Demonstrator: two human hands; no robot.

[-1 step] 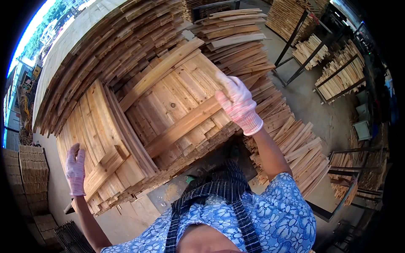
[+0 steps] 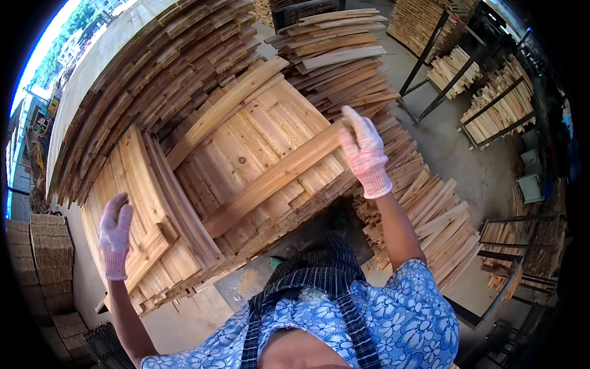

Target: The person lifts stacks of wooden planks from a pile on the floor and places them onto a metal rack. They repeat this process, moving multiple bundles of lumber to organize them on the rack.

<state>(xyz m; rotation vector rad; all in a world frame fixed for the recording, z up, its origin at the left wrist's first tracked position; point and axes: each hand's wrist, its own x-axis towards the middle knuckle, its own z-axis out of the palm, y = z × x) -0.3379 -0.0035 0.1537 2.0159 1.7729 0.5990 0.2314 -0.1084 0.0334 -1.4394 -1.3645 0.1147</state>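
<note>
My right hand (image 2: 367,154), in a white and pink knit glove, is at the right end of a long plank (image 2: 276,178). Its thumb and fingers are spread around the plank's end, and contact there is hard to make out. The plank lies slantwise across a layer of narrower boards (image 2: 255,129). My gloved left hand (image 2: 115,237) is at the left side of the stack, fingers loosely bent and apart, holding nothing. Close to it, a short board (image 2: 150,252) lies across upright-running boards (image 2: 126,178). Another long plank (image 2: 227,114) crosses the far part of the layer.
A high stack of boards (image 2: 160,67) rises behind. Loose slats (image 2: 430,215) are heaped at the right, with more slats (image 2: 344,43) beyond. Black metal racks (image 2: 433,67) stand on the right. Bundled wood (image 2: 52,252) stands at far left.
My right hand has shifted slightly right, its fingers rising off the boards toward the plank's end. My left hand has moved a little up and right. The view has shifted slightly.
</note>
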